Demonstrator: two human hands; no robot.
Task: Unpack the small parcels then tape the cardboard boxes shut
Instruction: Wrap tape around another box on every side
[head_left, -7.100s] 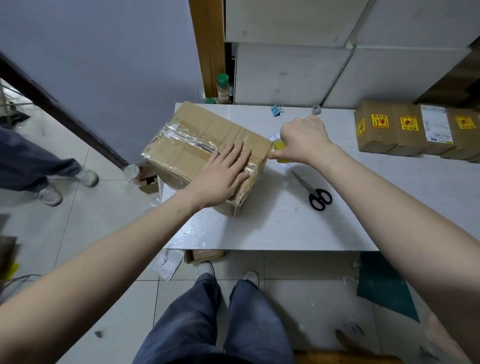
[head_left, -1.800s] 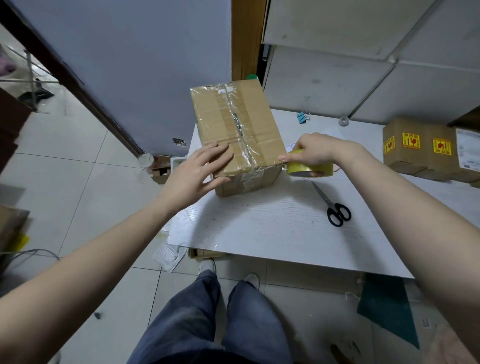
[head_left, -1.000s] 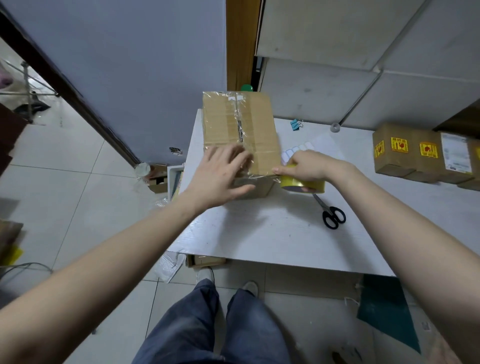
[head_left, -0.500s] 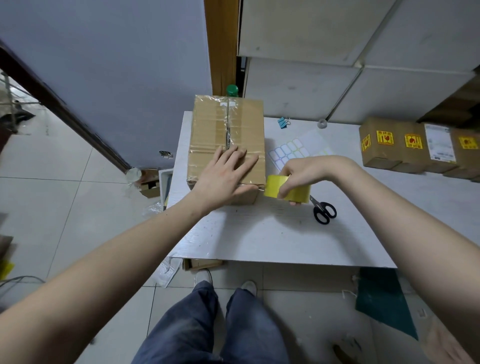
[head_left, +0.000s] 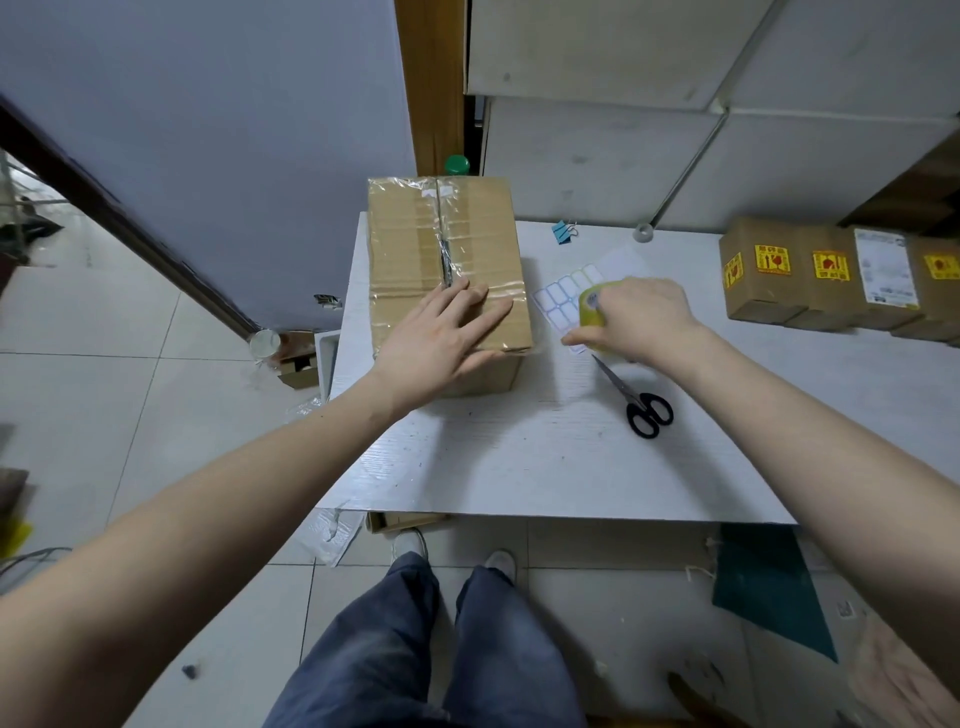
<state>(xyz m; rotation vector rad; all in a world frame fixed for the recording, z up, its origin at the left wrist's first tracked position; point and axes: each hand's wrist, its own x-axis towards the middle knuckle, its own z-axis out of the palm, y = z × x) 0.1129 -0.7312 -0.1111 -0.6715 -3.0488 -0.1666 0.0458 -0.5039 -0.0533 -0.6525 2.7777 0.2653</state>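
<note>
On the white worktop (head_left: 519, 457), toward its left edge, sits the brown cardboard box (head_left: 447, 260) I am taping, clear tape running along its centre seam and a fresh band crossing its near end. My left hand (head_left: 441, 338) lies flat on that near end, fingers straight and spread, pressing the band down; its grip is wide and holds nothing.

What has changed in the last half second: my right hand (head_left: 639, 317) has pulled the yellow roll of packing tape (head_left: 595, 304) away from the box's right edge, where it was touching, out over the sheet of small white labels with coloured borders (head_left: 563, 296). The fingers are curled over the roll, so that grip is closed on it. I cannot see whether a strand runs from roll to box.

I judge this cross band is laid and the strand now needs cutting. The black-handled scissors (head_left: 636, 397) lie just beside my right wrist, within easy reach. If the tape is uncut, pulling further could lift the band, so my left hand should keep its pressure.

Well apart on the right stands a row of small brown cartons with yellow warning stickers (head_left: 831, 275). A blue binder clip (head_left: 563, 231) lies behind the labels.
</note>
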